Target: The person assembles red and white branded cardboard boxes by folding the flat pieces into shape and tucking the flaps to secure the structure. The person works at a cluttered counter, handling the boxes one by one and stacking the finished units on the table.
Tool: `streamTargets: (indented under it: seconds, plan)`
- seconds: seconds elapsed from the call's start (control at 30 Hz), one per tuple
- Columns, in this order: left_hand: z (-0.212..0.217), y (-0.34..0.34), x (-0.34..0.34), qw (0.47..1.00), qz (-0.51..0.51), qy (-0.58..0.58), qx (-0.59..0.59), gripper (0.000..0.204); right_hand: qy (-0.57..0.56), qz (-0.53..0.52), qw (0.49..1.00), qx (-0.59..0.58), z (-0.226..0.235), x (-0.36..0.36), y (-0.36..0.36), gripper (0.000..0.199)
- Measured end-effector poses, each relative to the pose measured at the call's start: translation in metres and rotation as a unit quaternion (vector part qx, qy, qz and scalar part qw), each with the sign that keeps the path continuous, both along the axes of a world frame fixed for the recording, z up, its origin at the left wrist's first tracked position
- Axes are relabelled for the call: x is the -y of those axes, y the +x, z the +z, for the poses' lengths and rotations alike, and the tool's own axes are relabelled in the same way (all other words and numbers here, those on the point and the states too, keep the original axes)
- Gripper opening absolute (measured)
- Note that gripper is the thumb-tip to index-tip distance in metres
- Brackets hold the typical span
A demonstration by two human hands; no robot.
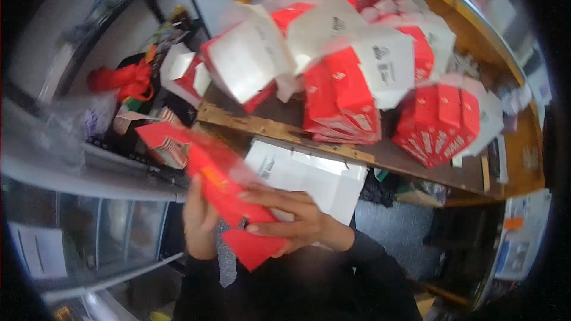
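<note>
Both hands hold a red cardboard carton blank (229, 193) close below the camera. My left hand (199, 220) grips its left edge from behind. My right hand (291, 217) lies across its lower right, fingers curled over a red flap. A flat white carton sheet (309, 178) sits just behind the held piece. On the wooden table (380, 154) stands a heap of folded red and white cartons (345, 77), several tipped at angles. The picture is blurred by motion.
A metal rack with a glass-fronted case (89, 214) fills the left. A red bag (128, 80) and more red and white cartons (184, 74) lie on a dark surface at upper left. A white box (520, 238) stands at lower right on the floor.
</note>
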State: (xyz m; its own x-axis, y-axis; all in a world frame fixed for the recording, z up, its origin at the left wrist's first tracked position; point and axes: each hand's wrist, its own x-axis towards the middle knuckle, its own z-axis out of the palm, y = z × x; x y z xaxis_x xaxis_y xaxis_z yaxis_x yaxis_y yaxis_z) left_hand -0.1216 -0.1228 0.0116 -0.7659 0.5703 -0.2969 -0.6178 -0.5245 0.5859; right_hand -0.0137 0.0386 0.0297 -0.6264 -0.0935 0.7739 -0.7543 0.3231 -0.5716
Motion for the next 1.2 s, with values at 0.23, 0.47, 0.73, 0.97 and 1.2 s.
streamTargets:
  seconds: [0.23, 0.47, 0.73, 0.97, 1.2]
  plan:
    - [0.009, 0.016, -0.023, 0.973, 0.023, -0.057, -0.223, 0.023, 0.146, -0.106, 0.982, 0.063, -0.01, -0.008, -0.003, 0.032]
    - [-0.007, 0.014, -0.023, 0.941, 0.062, -0.091, -0.321, 0.026, -0.013, 0.038, 0.995, 0.086, -0.016, -0.018, -0.01, 0.031]
    - [0.012, 0.02, -0.028, 0.965, 0.023, -0.127, -0.227, 0.026, 0.134, -0.215, 0.967, 0.002, -0.025, -0.007, -0.012, 0.052]
    - [-0.003, 0.019, -0.028, 0.985, 0.031, -0.095, -0.144, 0.023, 0.192, -0.211, 0.958, 0.012, -0.035, -0.007, -0.019, 0.047]
    - [-0.014, 0.039, -0.031, 0.985, 0.063, -0.008, -0.161, 0.024, 0.154, -0.314, 0.937, 0.017, -0.05, 0.013, -0.029, 0.06]
